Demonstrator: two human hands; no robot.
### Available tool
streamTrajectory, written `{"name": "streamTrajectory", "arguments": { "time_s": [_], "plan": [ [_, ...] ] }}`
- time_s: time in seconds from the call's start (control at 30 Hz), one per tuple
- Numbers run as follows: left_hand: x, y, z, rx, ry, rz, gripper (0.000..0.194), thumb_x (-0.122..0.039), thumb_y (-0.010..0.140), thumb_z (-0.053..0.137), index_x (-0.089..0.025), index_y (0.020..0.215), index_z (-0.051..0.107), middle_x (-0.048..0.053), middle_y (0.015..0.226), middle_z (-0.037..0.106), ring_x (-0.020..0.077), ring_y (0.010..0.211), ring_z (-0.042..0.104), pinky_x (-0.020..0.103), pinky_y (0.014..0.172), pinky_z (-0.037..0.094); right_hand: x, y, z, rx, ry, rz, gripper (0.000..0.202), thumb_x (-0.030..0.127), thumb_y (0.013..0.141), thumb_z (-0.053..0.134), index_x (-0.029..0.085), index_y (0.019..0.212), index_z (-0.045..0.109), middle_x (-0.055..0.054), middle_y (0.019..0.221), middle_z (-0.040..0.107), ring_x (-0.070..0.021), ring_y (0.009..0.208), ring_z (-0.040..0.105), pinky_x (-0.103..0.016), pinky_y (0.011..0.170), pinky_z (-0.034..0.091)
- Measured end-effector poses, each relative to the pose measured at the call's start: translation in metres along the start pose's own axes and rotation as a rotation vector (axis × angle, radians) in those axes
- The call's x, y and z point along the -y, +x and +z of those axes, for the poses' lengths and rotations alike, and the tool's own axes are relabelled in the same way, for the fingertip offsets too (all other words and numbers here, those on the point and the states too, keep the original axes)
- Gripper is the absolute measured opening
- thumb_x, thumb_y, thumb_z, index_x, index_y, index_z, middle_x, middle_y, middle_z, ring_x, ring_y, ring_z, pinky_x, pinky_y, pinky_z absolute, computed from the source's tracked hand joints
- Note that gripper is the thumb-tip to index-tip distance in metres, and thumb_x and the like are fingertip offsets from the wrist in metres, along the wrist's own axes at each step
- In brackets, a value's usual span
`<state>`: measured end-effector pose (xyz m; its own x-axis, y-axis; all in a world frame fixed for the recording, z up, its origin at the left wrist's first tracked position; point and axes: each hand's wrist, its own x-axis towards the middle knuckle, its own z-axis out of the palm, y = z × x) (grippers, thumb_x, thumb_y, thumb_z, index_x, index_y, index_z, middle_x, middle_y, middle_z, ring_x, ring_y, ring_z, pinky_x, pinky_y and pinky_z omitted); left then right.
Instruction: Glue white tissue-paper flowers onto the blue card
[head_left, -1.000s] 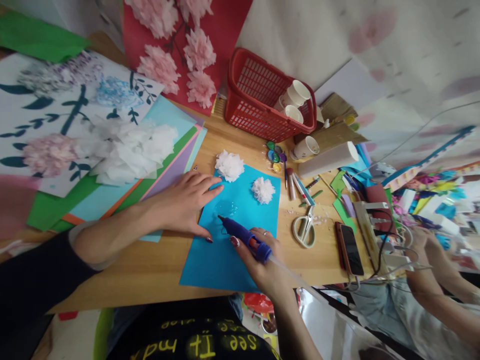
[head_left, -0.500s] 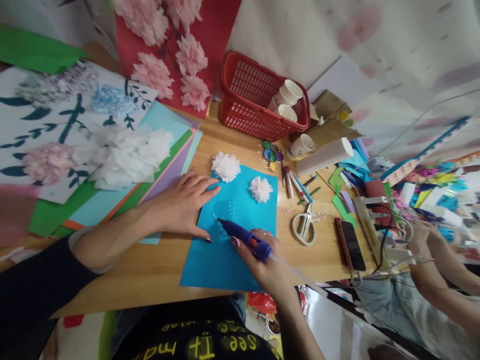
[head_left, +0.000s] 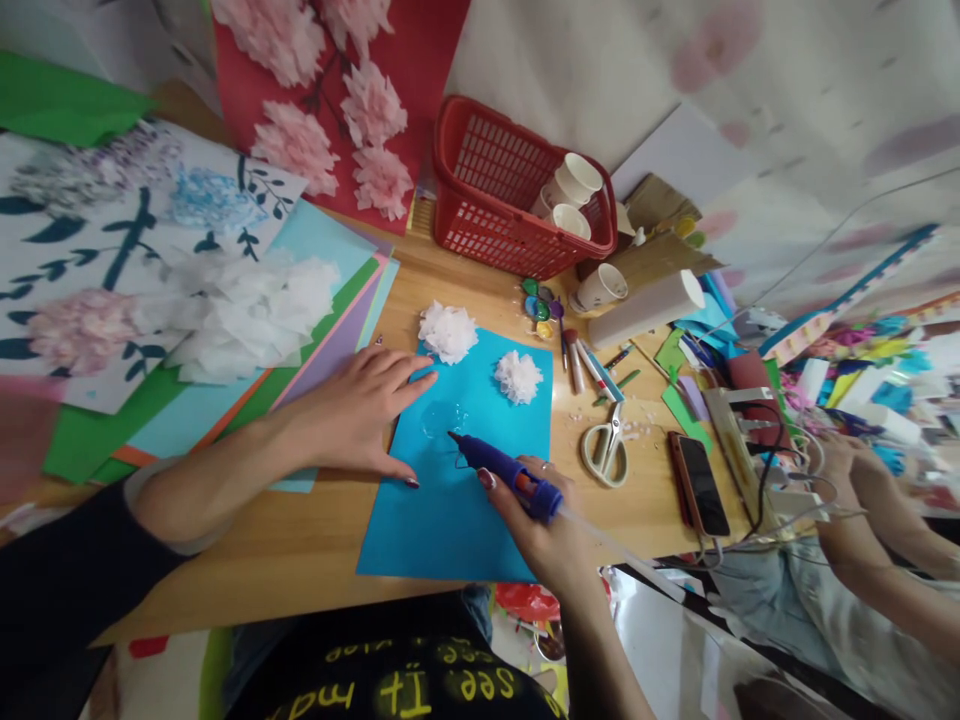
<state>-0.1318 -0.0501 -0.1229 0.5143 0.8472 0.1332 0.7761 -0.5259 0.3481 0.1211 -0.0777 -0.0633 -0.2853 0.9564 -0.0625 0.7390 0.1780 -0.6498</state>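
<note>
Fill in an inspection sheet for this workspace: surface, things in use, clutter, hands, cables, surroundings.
Surface: wooden table, blue sheet on it.
Things in use: glue gun; clear shiny patch near its nozzle; two small white flowers.
Clutter: scissors, phone, red basket holding cups.
Hands: left hand spread across the sheet's left edge; right hand grips the glue gun.
Cables: black cable beside the phone.
Surroundings: another person's arms at right.
</note>
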Motion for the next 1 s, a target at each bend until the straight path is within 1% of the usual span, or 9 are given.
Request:
{"name": "streamTrajectory", "arguments": {
  "time_s": [0.1,0.17,0.33,0.5,0.6,0.67,0.8,1.0],
  "plan": [
    [0.000,0.000,0.000,0.007,0.001,-0.004,0.111,-0.085,0.059,0.064,-0.015,0.143,0.045,0.021,0.150,0.044,0.0414,0.136,0.040,0.055,0.115,0.024,-0.001,0.001,0.002,-0.026,-0.014,-0.037,0.042,0.050,0.088,0.061,0.024,0.057,0.048,0.000,0.058,0.052,-0.0170,0.058,0.051,-0.032,0.056,0.038],
    [0.000,-0.001,0.000,0.006,-0.001,-0.001,0.110,-0.084,0.060,0.064,-0.015,0.144,0.045,0.020,0.151,0.043,0.0411,0.136,0.039,0.054,0.116,0.024,-0.001,0.001,0.001,-0.017,-0.011,-0.035,0.041,0.050,0.087,0.061,0.023,0.058,0.050,0.000,0.058,0.053,-0.0164,0.057,0.051,-0.032,0.055,0.038],
    [0.001,-0.001,0.000,0.006,-0.015,-0.001,0.110,-0.084,0.061,0.064,-0.016,0.145,0.044,0.020,0.151,0.043,0.0413,0.136,0.039,0.055,0.115,0.024,-0.001,0.002,-0.006,0.005,-0.003,0.011,0.042,0.046,0.088,0.061,0.023,0.056,0.045,0.002,0.054,0.047,-0.0149,0.053,0.048,-0.031,0.052,0.035],
    [0.002,-0.001,0.000,0.008,-0.017,-0.003,0.110,-0.084,0.061,0.063,-0.017,0.146,0.042,0.018,0.152,0.042,0.0407,0.136,0.039,0.054,0.116,0.024,-0.005,0.003,-0.004,0.004,-0.005,-0.023,0.041,0.047,0.087,0.062,0.023,0.057,0.049,0.000,0.058,0.054,-0.0165,0.059,0.053,-0.032,0.057,0.039],
    [0.001,-0.001,-0.001,0.020,-0.021,-0.006,0.111,-0.084,0.062,0.064,-0.016,0.146,0.042,0.019,0.151,0.043,0.0414,0.136,0.039,0.055,0.116,0.024,-0.007,0.004,-0.005,-0.004,-0.022,-0.019,0.041,0.046,0.088,0.062,0.023,0.056,0.048,0.001,0.056,0.051,-0.0159,0.056,0.051,-0.032,0.056,0.037],
    [0.001,-0.001,-0.001,0.018,-0.031,-0.012,0.110,-0.084,0.062,0.063,-0.017,0.147,0.042,0.018,0.151,0.043,0.0414,0.136,0.040,0.056,0.116,0.025,-0.008,0.005,-0.007,-0.010,-0.029,-0.025,0.041,0.045,0.088,0.061,0.023,0.056,0.048,0.001,0.056,0.050,-0.0155,0.055,0.050,-0.032,0.055,0.036],
    [0.000,-0.001,-0.003,0.023,-0.034,-0.021,0.109,-0.085,0.063,0.062,-0.019,0.147,0.041,0.017,0.151,0.044,0.0405,0.136,0.040,0.056,0.115,0.025,-0.009,0.006,-0.009,0.030,-0.023,-0.044,0.040,0.047,0.088,0.062,0.023,0.057,0.050,0.001,0.057,0.052,-0.0156,0.057,0.052,-0.032,0.054,0.037],
    [0.001,0.000,-0.002,0.034,-0.027,-0.019,0.109,-0.084,0.062,0.062,-0.018,0.147,0.042,0.018,0.152,0.043,0.0407,0.136,0.039,0.056,0.115,0.025,-0.010,0.010,-0.013,0.006,-0.012,0.005,0.041,0.049,0.088,0.061,0.024,0.058,0.048,0.001,0.057,0.050,-0.0162,0.056,0.050,-0.032,0.052,0.036]
  ]
}}
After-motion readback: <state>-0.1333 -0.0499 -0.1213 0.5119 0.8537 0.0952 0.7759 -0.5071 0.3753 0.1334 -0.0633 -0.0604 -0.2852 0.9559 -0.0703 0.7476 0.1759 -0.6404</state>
